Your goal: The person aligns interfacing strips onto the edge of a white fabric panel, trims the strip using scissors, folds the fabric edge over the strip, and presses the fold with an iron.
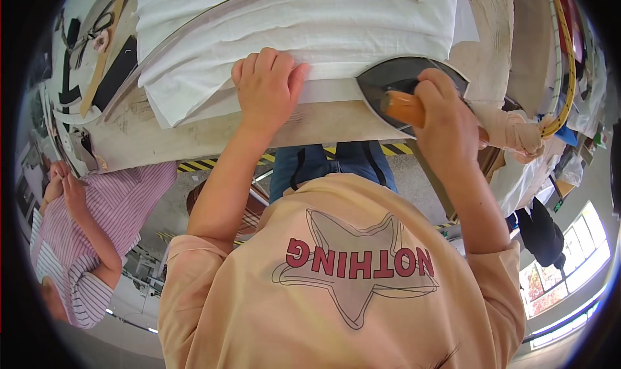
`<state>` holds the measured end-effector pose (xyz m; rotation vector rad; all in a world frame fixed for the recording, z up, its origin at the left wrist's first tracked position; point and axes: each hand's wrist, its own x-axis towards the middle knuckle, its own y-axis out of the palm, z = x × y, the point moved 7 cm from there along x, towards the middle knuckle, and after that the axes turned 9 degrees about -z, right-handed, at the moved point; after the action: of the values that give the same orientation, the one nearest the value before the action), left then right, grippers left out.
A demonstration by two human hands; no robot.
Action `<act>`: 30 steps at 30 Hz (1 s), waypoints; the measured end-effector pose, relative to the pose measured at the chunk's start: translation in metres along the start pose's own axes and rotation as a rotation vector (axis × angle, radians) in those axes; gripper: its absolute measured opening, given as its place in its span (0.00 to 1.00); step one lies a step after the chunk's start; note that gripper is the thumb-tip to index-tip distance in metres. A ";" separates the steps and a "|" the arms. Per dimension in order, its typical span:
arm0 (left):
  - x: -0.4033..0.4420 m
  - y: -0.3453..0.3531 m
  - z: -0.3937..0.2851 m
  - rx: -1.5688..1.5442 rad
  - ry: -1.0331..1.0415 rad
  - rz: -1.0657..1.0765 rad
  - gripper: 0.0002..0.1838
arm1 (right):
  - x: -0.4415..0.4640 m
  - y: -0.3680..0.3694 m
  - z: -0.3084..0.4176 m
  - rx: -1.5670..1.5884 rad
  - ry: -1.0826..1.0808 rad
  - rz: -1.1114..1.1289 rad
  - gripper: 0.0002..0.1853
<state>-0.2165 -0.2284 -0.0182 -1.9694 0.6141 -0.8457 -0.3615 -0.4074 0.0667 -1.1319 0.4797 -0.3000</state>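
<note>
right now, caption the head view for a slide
Left hand rests on white fabric while the right hand grips an iron by its orange handle.

The person's left forearm [223, 191] reaches forward and slants inward, the left hand [268, 87] palm down with fingers side by side and thumb spread apart. The right forearm [472, 194] slants inward too, and the right hand [453, 120] is curled in a grip.

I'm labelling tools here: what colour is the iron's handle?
Orange-brown; the iron's handle shows best in the head view.
</note>
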 end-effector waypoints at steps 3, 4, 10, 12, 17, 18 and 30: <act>-0.001 0.002 0.002 0.005 -0.037 0.078 0.10 | 0.004 0.011 0.028 0.009 -0.004 0.009 0.19; -0.002 0.000 0.003 0.000 -0.036 0.078 0.10 | 0.006 0.015 0.035 -0.002 0.007 0.017 0.18; -0.028 -0.031 0.043 0.144 0.060 0.044 0.13 | 0.006 0.025 0.040 -0.107 0.034 0.002 0.12; -0.041 -0.041 0.061 0.230 0.056 0.050 0.12 | 0.005 0.022 0.043 -0.051 -0.001 -0.052 0.07; -0.042 -0.044 0.072 0.207 0.065 0.007 0.07 | 0.003 0.021 0.039 -0.058 0.034 -0.023 0.08; -0.039 -0.047 0.074 0.234 0.068 0.008 0.07 | 0.002 0.018 0.038 -0.074 0.035 -0.039 0.08; -0.012 -0.048 0.086 0.029 0.059 0.039 0.10 | 0.005 0.019 0.042 -0.014 0.035 -0.111 0.16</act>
<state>-0.1547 -0.1513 -0.0130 -1.9065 0.6691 -0.8870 -0.3364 -0.3687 0.0623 -1.1709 0.4514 -0.4148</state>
